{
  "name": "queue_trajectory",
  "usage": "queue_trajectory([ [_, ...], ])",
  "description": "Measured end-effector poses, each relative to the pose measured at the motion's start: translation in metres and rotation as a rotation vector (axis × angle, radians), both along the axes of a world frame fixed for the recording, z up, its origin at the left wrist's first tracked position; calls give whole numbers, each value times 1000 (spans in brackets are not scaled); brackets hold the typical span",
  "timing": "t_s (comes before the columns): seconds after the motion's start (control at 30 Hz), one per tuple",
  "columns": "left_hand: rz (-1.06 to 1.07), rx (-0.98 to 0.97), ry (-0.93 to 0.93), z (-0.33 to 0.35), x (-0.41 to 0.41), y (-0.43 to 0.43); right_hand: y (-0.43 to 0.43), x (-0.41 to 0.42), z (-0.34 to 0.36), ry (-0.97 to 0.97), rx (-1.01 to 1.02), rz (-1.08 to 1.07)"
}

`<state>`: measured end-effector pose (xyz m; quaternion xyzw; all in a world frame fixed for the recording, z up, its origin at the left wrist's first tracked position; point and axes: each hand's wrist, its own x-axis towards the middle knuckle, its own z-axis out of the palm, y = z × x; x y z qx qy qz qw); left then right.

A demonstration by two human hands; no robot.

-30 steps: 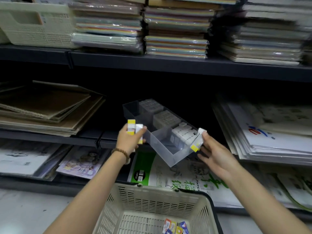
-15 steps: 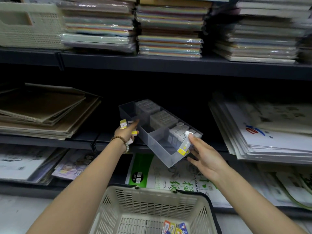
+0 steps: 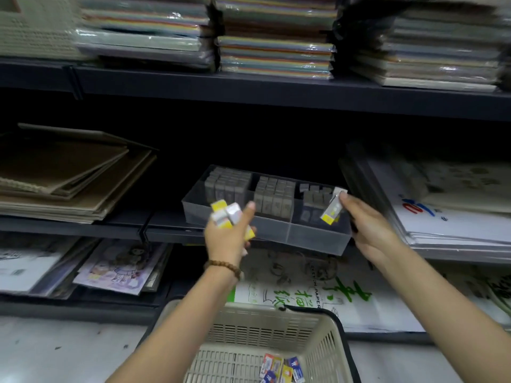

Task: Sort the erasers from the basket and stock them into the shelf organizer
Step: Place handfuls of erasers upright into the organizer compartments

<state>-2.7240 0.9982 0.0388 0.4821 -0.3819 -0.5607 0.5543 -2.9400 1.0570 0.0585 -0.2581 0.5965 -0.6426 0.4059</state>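
The clear plastic shelf organizer (image 3: 315, 239) sits on the middle shelf (image 3: 83, 225) at the centre of the view, its compartments packed with upright rows of grey-looking erasers (image 3: 272, 197). At about 8 o'clock of the organizer, the left hand (image 3: 228, 239) has its grip closed around a small bunch of white-and-yellow erasers (image 3: 225, 214), thumb raised beside them just in front of the organizer's front wall. At 3 o'clock, the right hand (image 3: 370, 230) pinches a single white-and-yellow eraser (image 3: 331, 210) between thumb and fingers, tilted, over the rightmost compartment. At 6 o'clock, the cream basket (image 3: 265, 324) holds several red, yellow and blue packaged erasers (image 3: 282, 369) in its bottom. A beaded bracelet (image 3: 222, 266) circles the left wrist.
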Motion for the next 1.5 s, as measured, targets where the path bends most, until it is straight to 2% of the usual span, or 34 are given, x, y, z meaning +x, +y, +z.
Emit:
queue_trajectory([
  [0.07,164,-152,-82,14,31,-19,2,-2,1,145,-38,-18],
  [0.13,237,-169,-134,23,69,-45,-2,5,6,302,-108,-36],
  [0.2,128,-47,-223,19,92,-65,-18,23,14,355,-174,42],
  [0.3,-83,110,-250,4,93,-73,-53,63,20,309,-177,193],
  [0.37,-100,107,-273,-7,90,-66,-72,86,20,291,-168,259],
  [0.53,-133,97,-348,-17,97,-40,-108,112,22,483,-37,534],
  [0.57,-156,105,-350,-17,98,-37,-114,118,21,561,15,580],
  [0.67,-205,114,-352,-16,100,-34,-124,129,14,954,133,647],
  [0.77,-216,122,-327,-16,101,-36,-126,139,4,1084,141,584],
  [0.9,-210,133,-283,-17,101,-39,-122,153,-13,1043,106,491],
  [1.07,-270,163,-227,-16,108,-41,-127,154,-9,622,282,570],
  [1.17,-329,189,-163,-14,112,-45,-129,153,-2,486,328,604],
  [1.37,-435,320,146,-1,132,-50,-123,152,4,459,350,609],
  [1.5,-452,226,42,3,139,-45,-111,147,15,552,230,546],
])
